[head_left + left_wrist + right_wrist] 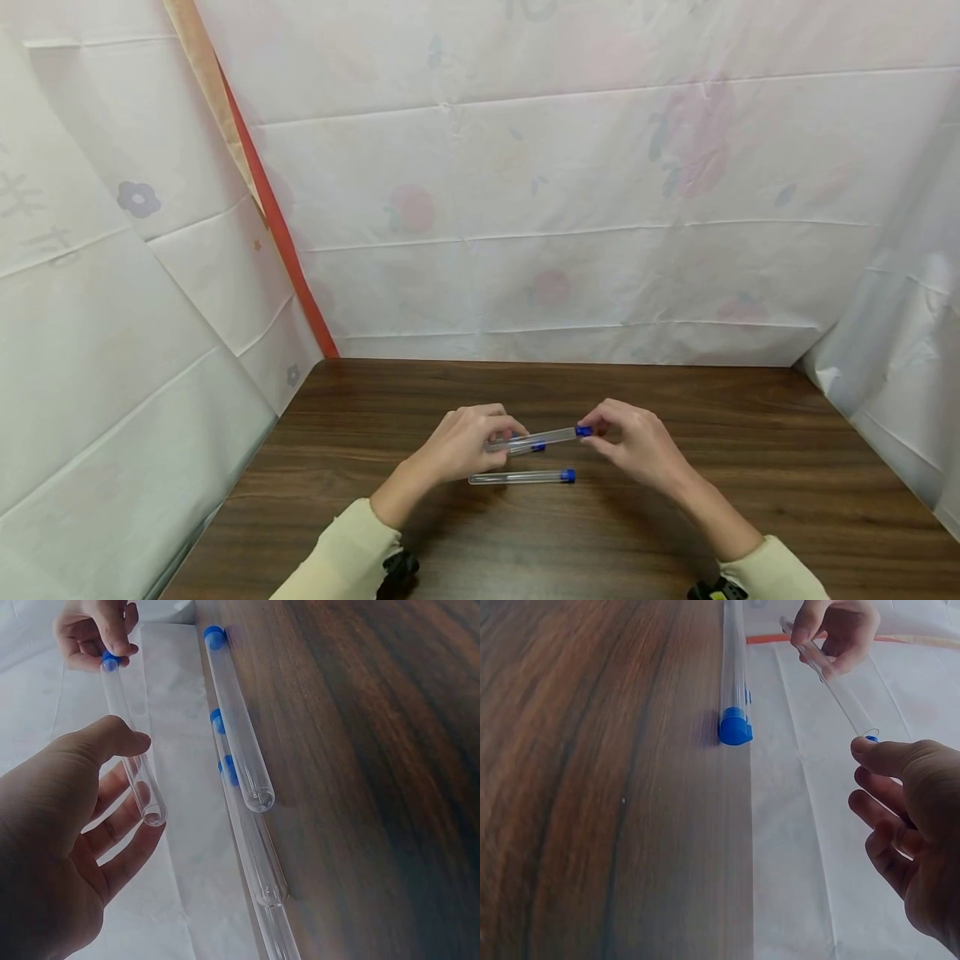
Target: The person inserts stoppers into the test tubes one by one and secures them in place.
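Note:
Above the table, a clear test tube (553, 437) with a blue cap (583, 432) is held between the two hands, tilted slightly up to the right. The left hand (467, 443) pinches its body near the rounded end, thumb on one side and fingers on the other. At the other end, the right hand (637, 443) pinches the blue cap, which its thumb and fingertips partly cover. The cap appears to be on the tube. A second capped test tube (521, 477) lies on the table nearest the wearer. Behind it, more capped tubes (251, 847) lie close together, partly hidden.
The dark wooden table (315, 517) ends at a white printed sheet (555, 183) hung behind it. More sheeting hangs at the left and right sides. A red strip (277, 225) runs down the left back corner.

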The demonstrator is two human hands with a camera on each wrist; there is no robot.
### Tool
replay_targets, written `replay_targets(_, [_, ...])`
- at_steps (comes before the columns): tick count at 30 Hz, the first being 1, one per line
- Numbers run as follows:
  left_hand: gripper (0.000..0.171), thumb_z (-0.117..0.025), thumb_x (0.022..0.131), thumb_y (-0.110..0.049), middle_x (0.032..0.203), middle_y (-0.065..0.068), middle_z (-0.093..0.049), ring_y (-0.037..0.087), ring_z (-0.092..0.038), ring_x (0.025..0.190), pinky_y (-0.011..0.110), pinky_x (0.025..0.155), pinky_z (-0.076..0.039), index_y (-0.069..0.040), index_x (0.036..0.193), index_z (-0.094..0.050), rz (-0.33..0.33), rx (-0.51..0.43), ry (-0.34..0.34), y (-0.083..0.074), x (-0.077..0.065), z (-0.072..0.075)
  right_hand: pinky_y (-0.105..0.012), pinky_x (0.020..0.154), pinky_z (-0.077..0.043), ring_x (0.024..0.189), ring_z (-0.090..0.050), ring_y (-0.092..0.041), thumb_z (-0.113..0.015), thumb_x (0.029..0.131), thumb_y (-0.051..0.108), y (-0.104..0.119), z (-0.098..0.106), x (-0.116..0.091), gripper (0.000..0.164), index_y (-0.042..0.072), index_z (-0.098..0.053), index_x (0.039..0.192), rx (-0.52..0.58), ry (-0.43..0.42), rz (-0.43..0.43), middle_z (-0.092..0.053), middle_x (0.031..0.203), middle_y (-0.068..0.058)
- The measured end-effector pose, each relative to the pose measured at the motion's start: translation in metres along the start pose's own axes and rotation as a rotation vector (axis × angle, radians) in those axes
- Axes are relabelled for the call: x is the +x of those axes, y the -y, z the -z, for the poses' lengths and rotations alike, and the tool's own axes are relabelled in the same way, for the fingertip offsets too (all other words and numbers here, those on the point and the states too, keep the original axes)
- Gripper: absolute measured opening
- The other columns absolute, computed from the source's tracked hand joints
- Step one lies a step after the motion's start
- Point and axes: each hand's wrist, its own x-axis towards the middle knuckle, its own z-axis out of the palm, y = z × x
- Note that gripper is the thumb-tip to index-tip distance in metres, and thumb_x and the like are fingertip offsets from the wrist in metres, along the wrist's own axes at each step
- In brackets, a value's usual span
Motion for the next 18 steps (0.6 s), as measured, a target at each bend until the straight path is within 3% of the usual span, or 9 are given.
replay_targets(12, [0.032,-0.086,0.091,-0.013,0.097,-0.006,-0.074,-0.003,-0.051,0.074,0.014,0.062,-0.036,-0.026,0.12,-0.085,-0.003,0.0,0.002,-0.0034,0.001,-0.0002,-0.024,0.068,-0.06,0.077,-0.071,-0.005,-0.097,0.078,-0.005,0.0018,-0.0012,0.0,0.033,0.015,-0.08,0.098,0.02,-0.018,0.06,-0.08,0.092,0.006])
replay_targets(18, [0.03,-0.085,0.092,-0.014,0.098,-0.006,-0.076,0.007,-0.066,0.076,0.013,0.063,-0.037,-0.025,0.12,-0.085,-0.012,-0.013,0.001,-0.0047,-0.0008,-0.0011,-0.028,0.063,-0.06,0.078,-0.067,0.0,-0.097,0.077,-0.007,0.0011,-0.0005,-0.0015,0.034,0.013,-0.08,0.098,0.054,-0.023,0.091,-0.08,0.092,0.004])
